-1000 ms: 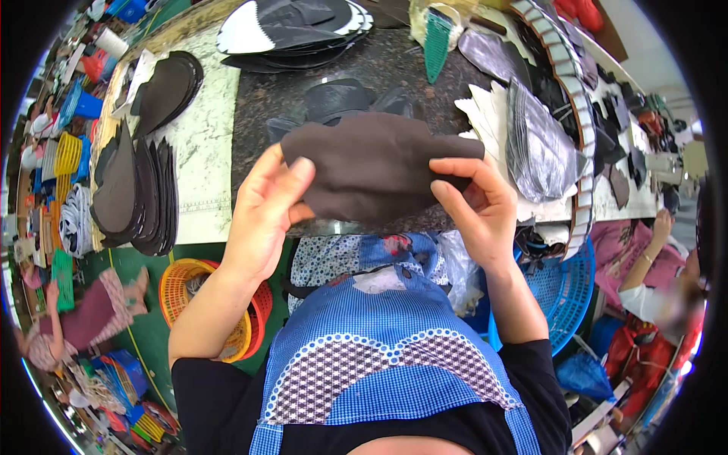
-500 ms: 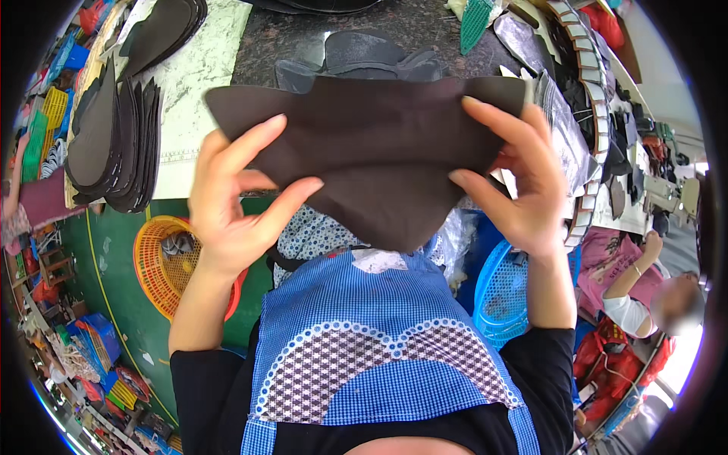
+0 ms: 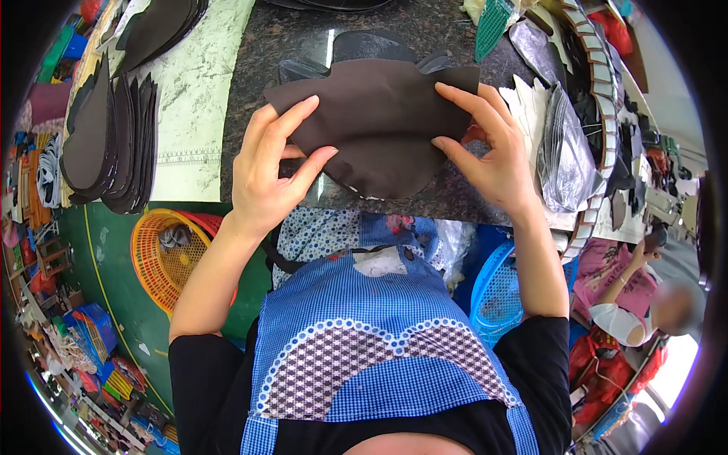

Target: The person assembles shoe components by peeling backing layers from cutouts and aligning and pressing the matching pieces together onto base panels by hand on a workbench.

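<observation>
Between my two hands is a dark brown, flat cut piece of sheet material (image 3: pixel 375 125), with a rounded lower edge and two pointed wings. My left hand (image 3: pixel 274 163) pinches its left side, with the thumb and fingers on the near face. My right hand (image 3: pixel 489 148) grips its right side the same way. The piece is held over the near edge of a dark speckled stone tabletop (image 3: pixel 250 144). Just behind it, partly hidden, lie similar dark cut pieces (image 3: pixel 371 47) on the stone.
Left on a white board (image 3: pixel 193 98) stand stacked dark pieces (image 3: pixel 133 148). Grey pieces (image 3: pixel 565 152) lie right, beside a curved segmented edge (image 3: pixel 604 114). Below are an orange basket (image 3: pixel 152 258) and a blue basket (image 3: pixel 481 303). Another person (image 3: pixel 626 303) sits far right.
Both hands have carried the dark piece away from my body, further over the stone tabletop. They have come closer together, and the stacked pieces behind are partly covered.
</observation>
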`<state>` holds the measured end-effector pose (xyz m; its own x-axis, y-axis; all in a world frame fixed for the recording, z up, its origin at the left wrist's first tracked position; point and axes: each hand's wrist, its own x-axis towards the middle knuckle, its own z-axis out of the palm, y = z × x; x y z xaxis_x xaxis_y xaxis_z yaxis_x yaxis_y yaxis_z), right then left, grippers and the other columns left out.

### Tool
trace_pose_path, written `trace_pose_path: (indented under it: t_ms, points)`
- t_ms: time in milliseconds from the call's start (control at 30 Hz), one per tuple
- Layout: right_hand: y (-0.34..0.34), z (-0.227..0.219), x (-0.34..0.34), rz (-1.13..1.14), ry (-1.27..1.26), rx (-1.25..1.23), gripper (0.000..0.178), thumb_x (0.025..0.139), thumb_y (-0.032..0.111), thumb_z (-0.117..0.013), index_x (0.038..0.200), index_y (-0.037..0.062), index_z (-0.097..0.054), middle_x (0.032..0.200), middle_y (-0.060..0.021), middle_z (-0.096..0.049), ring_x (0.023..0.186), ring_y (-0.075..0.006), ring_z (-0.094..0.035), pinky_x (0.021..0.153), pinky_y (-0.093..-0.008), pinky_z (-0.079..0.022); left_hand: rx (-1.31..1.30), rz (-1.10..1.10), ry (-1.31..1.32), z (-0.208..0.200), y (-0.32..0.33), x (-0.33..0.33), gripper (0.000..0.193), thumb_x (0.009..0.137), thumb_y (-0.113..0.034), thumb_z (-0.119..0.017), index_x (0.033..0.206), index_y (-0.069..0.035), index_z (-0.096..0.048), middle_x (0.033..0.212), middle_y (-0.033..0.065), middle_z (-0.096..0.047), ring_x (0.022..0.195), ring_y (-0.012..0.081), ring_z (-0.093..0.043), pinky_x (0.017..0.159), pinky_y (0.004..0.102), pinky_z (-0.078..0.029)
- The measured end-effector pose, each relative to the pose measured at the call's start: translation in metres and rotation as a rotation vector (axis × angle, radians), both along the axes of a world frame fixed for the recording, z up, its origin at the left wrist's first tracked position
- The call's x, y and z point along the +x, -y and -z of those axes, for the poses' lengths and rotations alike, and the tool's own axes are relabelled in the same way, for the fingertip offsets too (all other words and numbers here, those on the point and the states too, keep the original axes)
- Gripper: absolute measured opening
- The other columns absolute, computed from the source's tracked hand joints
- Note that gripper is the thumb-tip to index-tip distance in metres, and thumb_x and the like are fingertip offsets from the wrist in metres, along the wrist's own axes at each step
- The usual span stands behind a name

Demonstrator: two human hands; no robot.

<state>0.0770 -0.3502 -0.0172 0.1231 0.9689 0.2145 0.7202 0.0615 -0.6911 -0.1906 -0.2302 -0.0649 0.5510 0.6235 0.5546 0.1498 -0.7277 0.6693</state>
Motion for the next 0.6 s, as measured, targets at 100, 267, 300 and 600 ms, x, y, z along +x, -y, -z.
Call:
trace_pose_path:
  t_ms: [100, 267, 300, 600]
  points:
    - [-0.004, 0.000, -0.002, -0.007, -0.055, -0.038, 0.061, 0.080, 0.001, -0.079, 0.138, 0.0112, -0.061, 0.125, -0.0132, -0.056, 0.085, -0.0208, -0.065, 0.072, -0.0294, -0.057, -0.022, -0.039, -0.043, -0.001, 0.001, -0.002, 0.060, 0.076, -0.001, -0.085, 0.132, -0.003, -0.062, 0.126, 0.0150, -0.058, 0.098, 0.0251, -0.070, 0.073, 0.0304, -0.064]
    - [-0.005, 0.008, -0.001, 0.047, -0.058, -0.091, 0.064, 0.080, 0.005, -0.079, 0.140, 0.0106, -0.059, 0.130, -0.0159, -0.055, 0.079, -0.0176, -0.063, 0.071, -0.0284, -0.056, -0.041, -0.084, -0.201, -0.006, -0.002, -0.001, 0.071, 0.075, -0.008, -0.087, 0.140, -0.004, -0.056, 0.137, 0.0156, -0.056, 0.124, 0.0318, -0.058, 0.108, 0.0406, -0.044]
    - [-0.006, 0.010, 0.001, 0.064, -0.082, -0.120, 0.064, 0.080, 0.005, -0.079, 0.141, 0.0105, -0.059, 0.133, -0.0168, -0.055, 0.079, -0.0168, -0.062, 0.071, -0.0278, -0.056, -0.079, -0.076, -0.220, -0.007, -0.005, -0.001, 0.073, 0.076, -0.010, -0.086, 0.142, -0.005, -0.054, 0.136, 0.0156, -0.055, 0.126, 0.0301, -0.056, 0.109, 0.0395, -0.043]
    - [-0.012, 0.020, 0.003, 0.111, -0.233, -0.158, 0.062, 0.079, 0.004, -0.076, 0.138, 0.0063, -0.060, 0.138, -0.0200, -0.053, 0.075, -0.0121, -0.059, 0.071, -0.0259, -0.054, -0.294, -0.214, -0.279, -0.015, -0.041, 0.021, 0.030, 0.082, -0.013, -0.082, 0.109, -0.004, -0.071, 0.118, 0.0081, -0.060, 0.089, 0.0213, -0.061, 0.081, 0.0354, -0.052]
